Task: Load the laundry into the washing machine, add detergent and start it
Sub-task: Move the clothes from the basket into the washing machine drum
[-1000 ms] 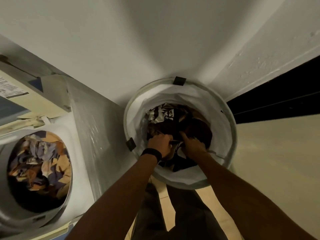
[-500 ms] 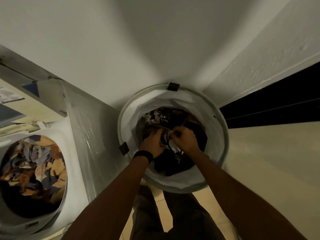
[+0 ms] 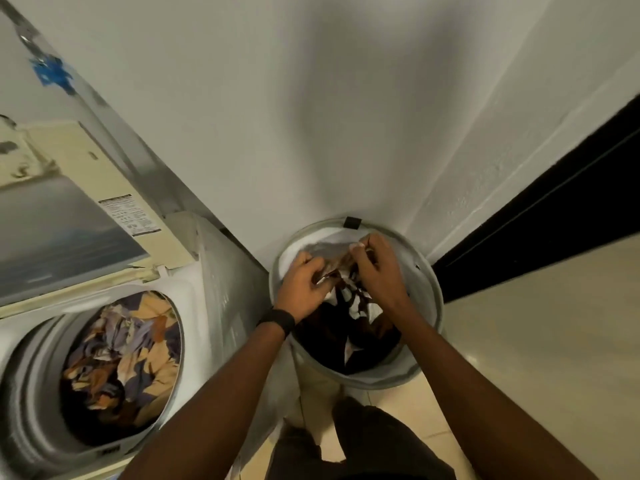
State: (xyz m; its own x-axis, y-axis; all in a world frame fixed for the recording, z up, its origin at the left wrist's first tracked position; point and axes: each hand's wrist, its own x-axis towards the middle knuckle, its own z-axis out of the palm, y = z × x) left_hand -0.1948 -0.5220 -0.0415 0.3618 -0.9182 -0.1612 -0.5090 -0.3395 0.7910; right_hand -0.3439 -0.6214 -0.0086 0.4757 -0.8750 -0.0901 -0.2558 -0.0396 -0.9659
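My left grip (image 3: 304, 284) and right grip (image 3: 379, 268) clutch laundry (image 3: 349, 306) in the hamper (image 3: 434, 292); washer (image 3: 34, 368) at eight o'clock part-filled; dosing, starting remain.

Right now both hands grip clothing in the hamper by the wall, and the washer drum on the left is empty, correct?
No, the drum is not empty: the head view shows the washer drum holding a pile of patterned clothes. The rest holds: the left hand and right hand both grip clothing in the hamper.

Washing machine (image 3: 194, 306) left, clothes (image 3: 121, 351) in its drum, laundry basket (image 3: 429, 327) right, against wall (image 3: 311, 116)
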